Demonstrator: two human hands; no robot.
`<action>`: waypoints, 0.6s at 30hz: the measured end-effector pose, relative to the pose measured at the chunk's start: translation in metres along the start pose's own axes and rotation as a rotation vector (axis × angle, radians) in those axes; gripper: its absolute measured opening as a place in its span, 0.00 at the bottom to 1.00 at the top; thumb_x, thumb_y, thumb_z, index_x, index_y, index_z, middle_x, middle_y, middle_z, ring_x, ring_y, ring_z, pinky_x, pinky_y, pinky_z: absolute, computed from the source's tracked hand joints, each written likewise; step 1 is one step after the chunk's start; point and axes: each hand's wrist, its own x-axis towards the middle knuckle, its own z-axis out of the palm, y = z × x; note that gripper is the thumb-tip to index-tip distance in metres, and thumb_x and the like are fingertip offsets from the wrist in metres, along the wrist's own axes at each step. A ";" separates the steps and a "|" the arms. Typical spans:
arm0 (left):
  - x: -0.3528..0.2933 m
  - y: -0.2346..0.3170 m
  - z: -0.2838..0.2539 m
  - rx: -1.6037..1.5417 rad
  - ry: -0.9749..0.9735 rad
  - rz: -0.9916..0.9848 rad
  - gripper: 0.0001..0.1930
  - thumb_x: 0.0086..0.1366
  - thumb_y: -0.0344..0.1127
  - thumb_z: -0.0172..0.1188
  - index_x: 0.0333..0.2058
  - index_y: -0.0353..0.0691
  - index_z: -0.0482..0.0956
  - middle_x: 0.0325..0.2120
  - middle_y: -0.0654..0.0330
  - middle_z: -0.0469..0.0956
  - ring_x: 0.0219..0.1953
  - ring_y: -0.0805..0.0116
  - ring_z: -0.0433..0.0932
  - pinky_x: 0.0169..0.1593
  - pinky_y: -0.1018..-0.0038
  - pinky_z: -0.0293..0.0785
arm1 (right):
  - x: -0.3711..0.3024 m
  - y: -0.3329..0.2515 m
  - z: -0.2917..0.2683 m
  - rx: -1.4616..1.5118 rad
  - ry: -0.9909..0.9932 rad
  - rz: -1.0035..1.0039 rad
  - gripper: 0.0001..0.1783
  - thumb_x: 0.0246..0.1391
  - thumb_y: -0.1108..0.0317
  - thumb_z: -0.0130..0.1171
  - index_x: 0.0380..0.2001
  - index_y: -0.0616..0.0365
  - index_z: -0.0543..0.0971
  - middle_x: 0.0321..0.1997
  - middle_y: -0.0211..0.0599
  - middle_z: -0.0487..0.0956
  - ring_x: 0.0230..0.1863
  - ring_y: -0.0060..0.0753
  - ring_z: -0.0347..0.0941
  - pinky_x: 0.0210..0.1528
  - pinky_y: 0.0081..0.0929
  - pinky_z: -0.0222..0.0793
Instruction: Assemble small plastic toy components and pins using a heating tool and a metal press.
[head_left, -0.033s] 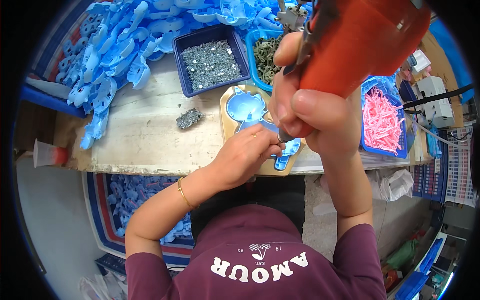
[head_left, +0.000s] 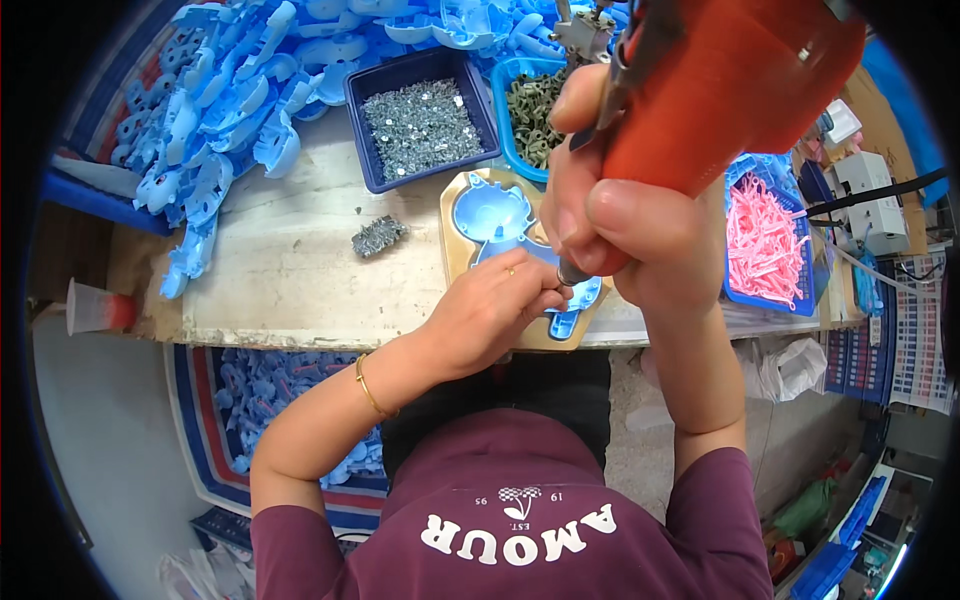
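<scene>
Worn pale counter (head_left: pixel 290 285) carries a heap of blue plastic parts (head_left: pixel 235 90) at far left, a navy tray (head_left: pixel 361 135) of small metal pieces (head_left: pixel 420 130), a light-blue basin (head_left: pixel 503 120) of grey-green pieces (head_left: pixel 534 115) beside it, and a basket (head_left: pixel 770 300) of pink pieces (head_left: pixel 763 240) on the right. One blue moulded shell (head_left: pixel 492 213) sits on a tan board (head_left: pixel 455 205) at the near edge. Right hand (head_left: pixel 645 225) grips a red power tool (head_left: pixel 710 100), tip just beside the fingertips of the left hand (head_left: pixel 500 300), which bends over the shell; whether it pinches anything cannot be told.
</scene>
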 end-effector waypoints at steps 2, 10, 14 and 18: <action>0.007 0.006 -0.005 0.184 0.066 0.048 0.14 0.62 0.37 0.67 0.44 0.41 0.78 0.35 0.58 0.80 0.43 0.55 0.78 0.47 0.62 0.75 | -0.003 0.006 -0.003 -0.032 0.020 -0.039 0.26 0.47 0.68 0.62 0.49 0.66 0.71 0.20 0.35 0.76 0.15 0.20 0.66 0.20 0.21 0.64; 0.001 -0.009 -0.002 0.502 0.008 0.224 0.13 0.57 0.40 0.71 0.37 0.42 0.81 0.38 0.63 0.81 0.44 0.61 0.78 0.51 0.66 0.75 | -0.017 0.036 -0.027 -0.165 0.223 0.025 0.19 0.52 0.70 0.62 0.47 0.65 0.73 0.21 0.35 0.76 0.18 0.20 0.69 0.21 0.17 0.64; 0.000 -0.012 0.001 0.540 0.004 0.231 0.12 0.58 0.40 0.70 0.36 0.41 0.81 0.39 0.64 0.81 0.43 0.62 0.77 0.51 0.66 0.75 | -0.020 0.046 -0.032 -0.164 0.224 0.026 0.19 0.53 0.69 0.62 0.47 0.64 0.74 0.22 0.34 0.77 0.18 0.19 0.69 0.21 0.17 0.64; -0.002 -0.012 0.004 0.539 -0.010 0.214 0.12 0.58 0.40 0.69 0.36 0.41 0.81 0.39 0.63 0.81 0.43 0.62 0.77 0.51 0.66 0.75 | -0.023 0.048 -0.034 -0.154 0.230 0.043 0.19 0.53 0.69 0.63 0.47 0.63 0.74 0.22 0.33 0.76 0.18 0.18 0.70 0.20 0.16 0.63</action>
